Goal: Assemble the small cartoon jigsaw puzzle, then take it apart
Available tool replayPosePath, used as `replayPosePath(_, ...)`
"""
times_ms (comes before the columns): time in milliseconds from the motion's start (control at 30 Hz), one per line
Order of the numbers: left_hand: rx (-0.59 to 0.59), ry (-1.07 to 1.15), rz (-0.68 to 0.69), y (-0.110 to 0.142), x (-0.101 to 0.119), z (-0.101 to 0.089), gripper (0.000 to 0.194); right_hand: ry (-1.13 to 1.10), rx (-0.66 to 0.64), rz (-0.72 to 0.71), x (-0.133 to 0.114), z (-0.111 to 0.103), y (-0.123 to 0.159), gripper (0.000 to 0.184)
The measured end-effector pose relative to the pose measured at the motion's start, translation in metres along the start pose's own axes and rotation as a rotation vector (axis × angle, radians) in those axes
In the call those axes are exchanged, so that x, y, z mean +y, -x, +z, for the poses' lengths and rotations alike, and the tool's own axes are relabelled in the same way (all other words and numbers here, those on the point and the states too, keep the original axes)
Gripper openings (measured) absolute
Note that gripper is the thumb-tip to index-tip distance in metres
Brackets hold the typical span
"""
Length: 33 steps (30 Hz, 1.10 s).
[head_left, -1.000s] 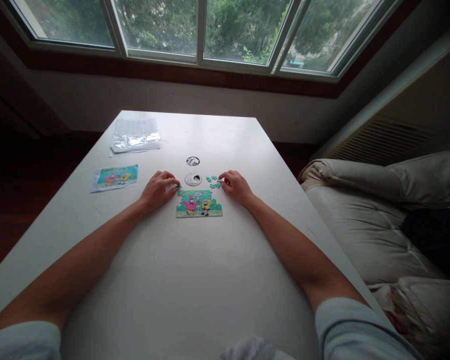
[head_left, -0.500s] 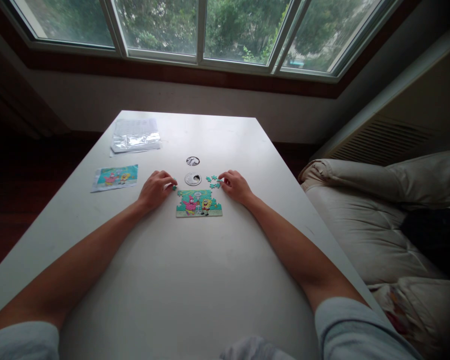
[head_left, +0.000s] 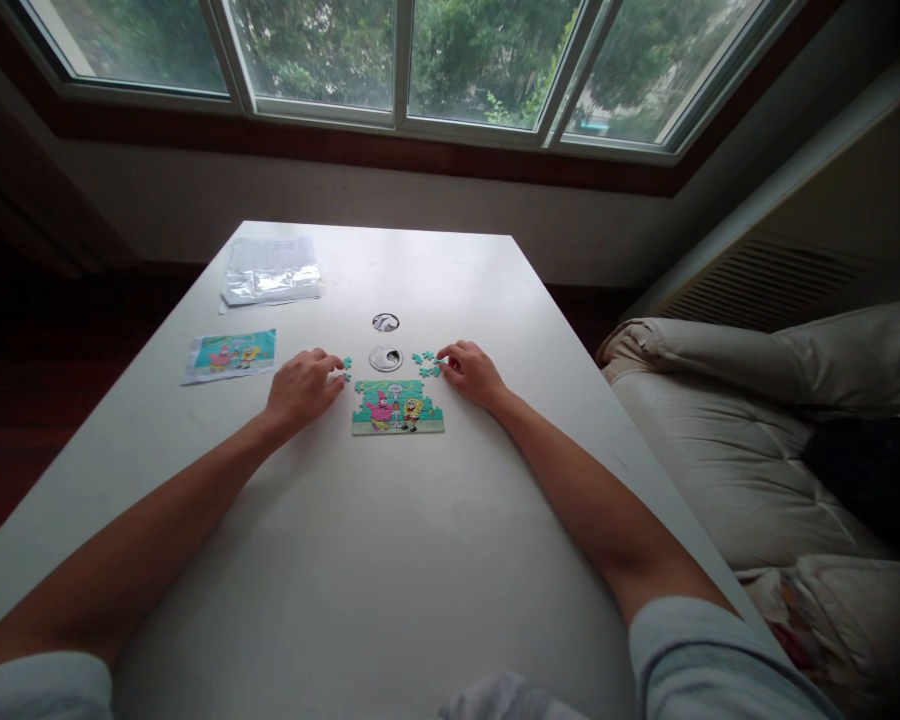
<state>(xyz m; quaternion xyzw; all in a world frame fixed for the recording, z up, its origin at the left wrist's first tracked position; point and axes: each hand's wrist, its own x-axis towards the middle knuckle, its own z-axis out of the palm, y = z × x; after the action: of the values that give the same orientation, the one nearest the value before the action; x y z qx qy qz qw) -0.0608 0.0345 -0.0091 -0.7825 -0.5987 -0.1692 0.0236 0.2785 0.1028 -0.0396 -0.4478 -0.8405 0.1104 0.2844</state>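
Observation:
A partly assembled jigsaw puzzle [head_left: 397,408] with cartoon figures lies on the white table [head_left: 390,540], its upper edge uneven. My left hand [head_left: 306,386] is just left of the puzzle's upper corner, fingers bent and apart, fingertips beside two loose teal pieces, an upper piece [head_left: 347,363] and a lower piece [head_left: 346,377]. Right of the puzzle's top, my right hand [head_left: 471,372] has its thumb and forefinger closed on a small teal puzzle piece [head_left: 439,362]. Several more loose pieces [head_left: 425,371] lie beside those fingertips.
Beyond the puzzle are two round inserts [head_left: 385,358] in the tabletop. A reference picture [head_left: 232,354] of the same cartoon lies to the left. Behind it sits a clear plastic bag [head_left: 271,270] with paper. A beige sofa [head_left: 705,440] stands along the right side.
My left hand has drawn back slightly to the left and down, uncovering two teal pieces at its fingertips. The right hand and the puzzle look unchanged.

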Motion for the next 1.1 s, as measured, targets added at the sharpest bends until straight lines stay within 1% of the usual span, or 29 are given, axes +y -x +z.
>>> replayPosePath(67,-0.014,-0.045,-0.002,0.003,0.005,-0.001,0.021,-0.001,-0.006,0.004,0.000,0.000,0.000,0.012)
replayPosePath(167,-0.014,-0.058,-0.009,0.003,0.006,0.000,0.019,-0.001,-0.015,0.009,0.000,0.000,0.000,0.012)
replayPosePath(267,-0.034,0.006,-0.046,0.000,0.003,0.000,0.017,0.001,-0.018,0.012,0.001,0.000,0.000,0.013)
replayPosePath(400,-0.090,0.111,-0.097,-0.004,0.000,-0.003,0.015,0.003,-0.020,0.016,0.001,-0.001,0.000,0.013)
replayPosePath(500,-0.096,0.149,-0.114,-0.005,0.000,-0.004,0.015,0.001,-0.019,0.012,0.001,-0.001,0.000,0.012)
replayPosePath(667,-0.135,0.249,-0.194,-0.006,0.003,-0.005,0.015,-0.010,-0.011,0.008,0.001,-0.002,0.001,0.013)
replayPosePath(833,-0.164,0.356,-0.181,-0.008,0.006,-0.007,0.017,-0.009,-0.009,0.002,0.001,-0.002,0.001,0.012)
replayPosePath(1033,-0.140,0.330,-0.129,-0.007,0.008,-0.004,0.016,0.000,-0.022,0.014,0.001,-0.003,0.000,0.012)
replayPosePath(1100,-0.132,0.319,-0.088,-0.006,0.008,-0.002,0.017,0.001,-0.025,0.014,0.000,-0.003,0.000,0.012)
